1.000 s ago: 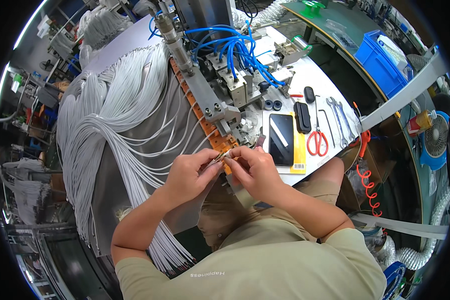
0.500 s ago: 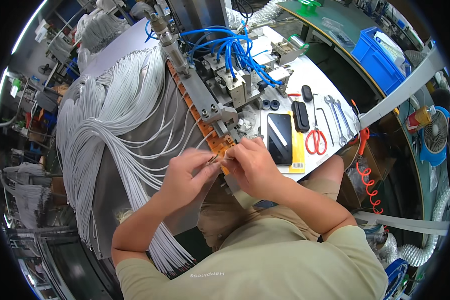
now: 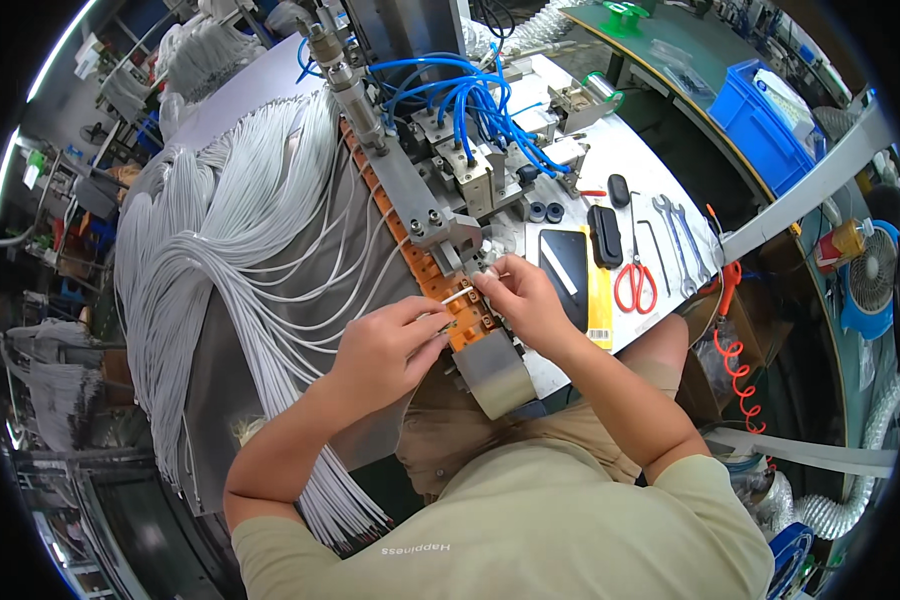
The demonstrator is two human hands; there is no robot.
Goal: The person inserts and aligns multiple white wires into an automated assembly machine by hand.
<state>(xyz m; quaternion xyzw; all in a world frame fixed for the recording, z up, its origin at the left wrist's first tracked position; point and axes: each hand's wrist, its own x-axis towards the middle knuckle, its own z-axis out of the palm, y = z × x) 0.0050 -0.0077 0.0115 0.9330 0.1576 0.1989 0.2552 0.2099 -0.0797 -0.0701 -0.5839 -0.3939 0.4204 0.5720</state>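
My right hand (image 3: 520, 303) pinches a short white length of cable (image 3: 457, 296) over the orange slotted fixture strip (image 3: 430, 268). The cable's other end points at the fingers of my left hand (image 3: 395, 345). That hand is closed, thumb against fingers, at the strip's left edge. A tiny dark and greenish bit shows at its fingertips, too small to name. Just beyond my right fingertips stands the metal head (image 3: 445, 232) of the bench machine. A grey metal block (image 3: 496, 374) ends the strip nearest me.
Bundles of white cables (image 3: 235, 265) cover the left of the bench, several running to the strip. On the right lie a phone (image 3: 562, 262), red-handled scissors (image 3: 635, 285), wrenches (image 3: 685, 245) and a black case (image 3: 603, 237). Blue air hoses (image 3: 460, 95) loop over the machine.
My hands have moved apart. The right one shifted away from me and rightward, uncovering the white cable length, the strip's near part and the metal block. The left turned and lowered slightly.
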